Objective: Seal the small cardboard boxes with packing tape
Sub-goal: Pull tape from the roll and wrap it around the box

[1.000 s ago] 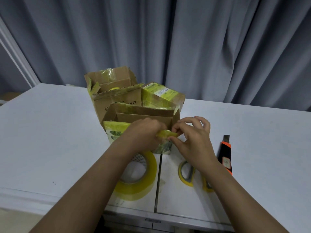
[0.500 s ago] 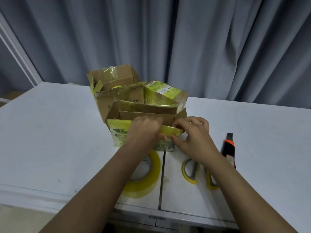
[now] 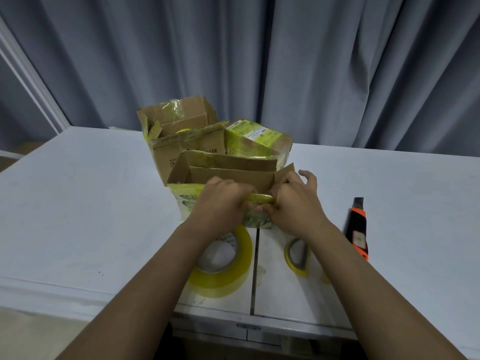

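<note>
- A makeshift packing station in a plain indoor room, not a kitchen or a shop.
- Grey curtains (image 3: 311,61) hang in folds across the whole back, beyond the hands.
- A white worktop (image 3: 78,203) carries packing gear: taped cardboard boxes (image 3: 181,141) just beyond the left hand (image 3: 220,203), a tape roll (image 3: 233,271) under its wrist.
- An orange utility knife (image 3: 358,229) lies right of the right hand (image 3: 296,203), scissors (image 3: 297,255) under its wrist.
</note>
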